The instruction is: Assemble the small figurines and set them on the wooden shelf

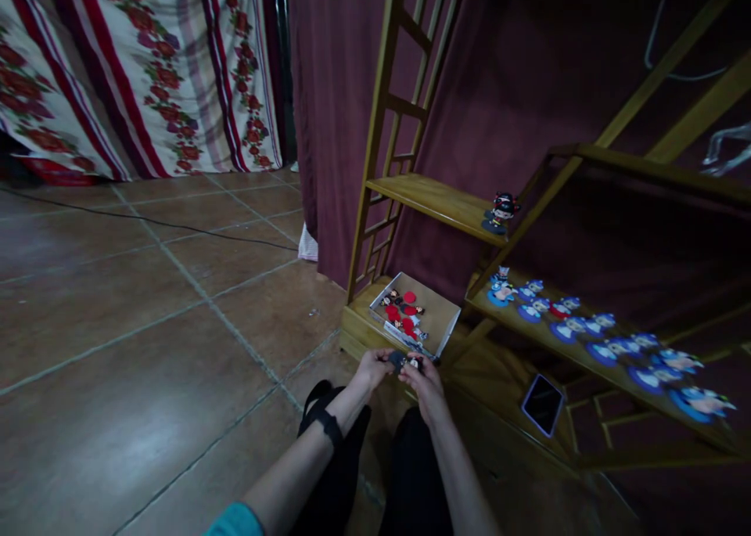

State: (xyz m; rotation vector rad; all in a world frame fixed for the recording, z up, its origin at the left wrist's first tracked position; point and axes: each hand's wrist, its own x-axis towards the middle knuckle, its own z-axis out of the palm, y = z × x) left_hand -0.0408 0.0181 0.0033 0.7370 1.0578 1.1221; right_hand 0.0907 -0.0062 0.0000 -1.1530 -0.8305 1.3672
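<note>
Between my two hands is a small figurine [404, 361] with a dark round base and a black-haired head. My left hand [375, 367] grips it at the base side, and my right hand [423, 379] has its fingers closed around the head end. Just beyond them sits a shallow cardboard box [435, 314] on the low wooden ledge. Several figurines with red bases [409, 326] lie in its left part. The fingers partly cover the held figurine, so its details are hard to make out.
A wooden shelf unit [425, 196] rises ahead, with one black-haired figurine [502, 212] on its upper board. Several blue-based figurines [568, 329] stand in rows on the right shelf. A dark-screened tablet or phone [543, 404] lies below. A cable [176, 227] crosses the tiled floor at left.
</note>
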